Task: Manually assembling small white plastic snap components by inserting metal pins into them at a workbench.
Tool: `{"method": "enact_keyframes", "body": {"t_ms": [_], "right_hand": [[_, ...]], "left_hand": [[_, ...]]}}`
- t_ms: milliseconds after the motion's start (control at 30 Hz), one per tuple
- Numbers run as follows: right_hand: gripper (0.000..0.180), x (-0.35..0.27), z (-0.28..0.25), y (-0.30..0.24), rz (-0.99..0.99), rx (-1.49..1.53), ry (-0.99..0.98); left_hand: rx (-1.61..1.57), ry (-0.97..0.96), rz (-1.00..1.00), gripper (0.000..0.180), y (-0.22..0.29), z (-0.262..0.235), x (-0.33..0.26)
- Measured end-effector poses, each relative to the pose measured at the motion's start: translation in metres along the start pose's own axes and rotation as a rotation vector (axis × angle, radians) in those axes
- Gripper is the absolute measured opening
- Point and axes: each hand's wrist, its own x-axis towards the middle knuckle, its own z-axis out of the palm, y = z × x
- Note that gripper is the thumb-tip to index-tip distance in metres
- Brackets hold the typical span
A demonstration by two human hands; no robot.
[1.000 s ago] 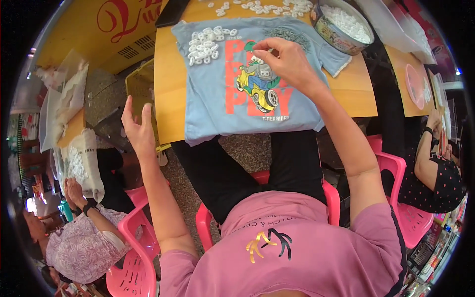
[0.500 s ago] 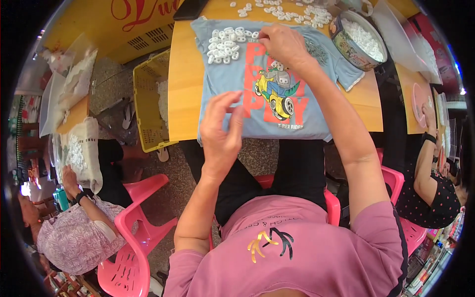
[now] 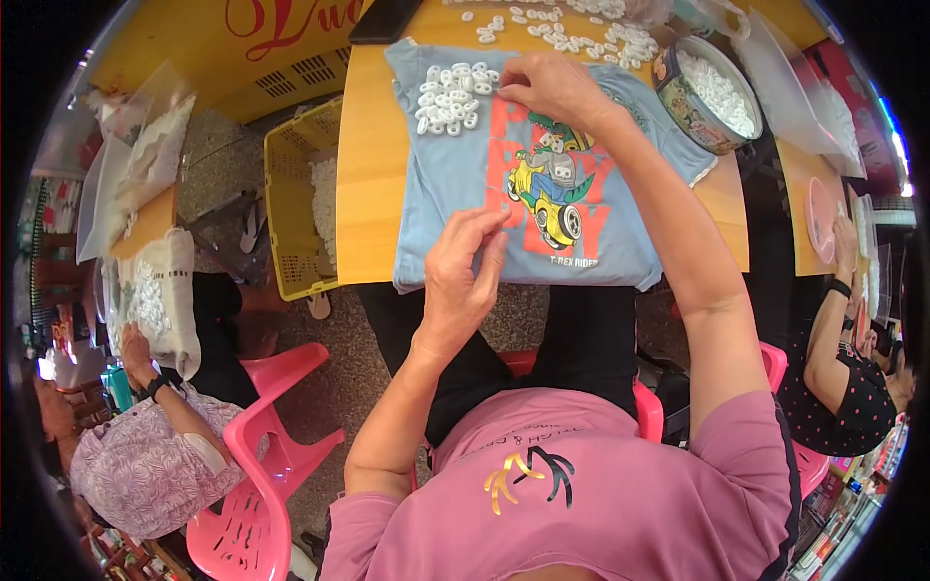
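Observation:
A folded blue T-shirt (image 3: 441, 208) with a cartoon print lies flat on the table in front of me. On its upper left sits a cluster of small white oval plastic pieces (image 3: 451, 100) with holes in them. My right hand (image 3: 552, 89) is at the right edge of that cluster, thumb and fingers pressed together; whatever they hold is hidden. Above the shirt's lower left part hovers my left hand (image 3: 463, 266), its fingers loosely curled and the thumb a little apart from them, with nothing visible between.
More white pieces (image 3: 605, 44) lie scattered at the table's far side, beside a round patterned tin (image 3: 693, 121) full of white pieces. A dark phone-like slab (image 3: 385, 19) is at the far left. A yellow crate (image 3: 291, 232) stands left of the table (image 3: 368, 194). Co-workers sit on both sides.
My left hand has moved right and slightly down, its fingers drawing closer together. My right hand has shifted slightly left and down relative to the shirt. The view has tilted a little.

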Motion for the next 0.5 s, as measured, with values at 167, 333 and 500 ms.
{"method": "enact_keyframes", "body": {"t_ms": [167,333,500], "right_hand": [[0.030,0.005,-0.022,0.025,0.040,0.175,-0.086],[0.026,-0.001,-0.036,0.044,0.011,0.180,-0.060],[0.022,-0.035,-0.050,0.021,-0.091,0.219,-0.534]], "left_hand": [[0.003,-0.012,0.003,0.019,-0.004,-0.001,0.002],[0.022,-0.001,-0.035,0.020,-0.003,0.000,0.002],[0.008,-0.014,-0.038,0.019,-0.004,-0.001,0.005]]}}
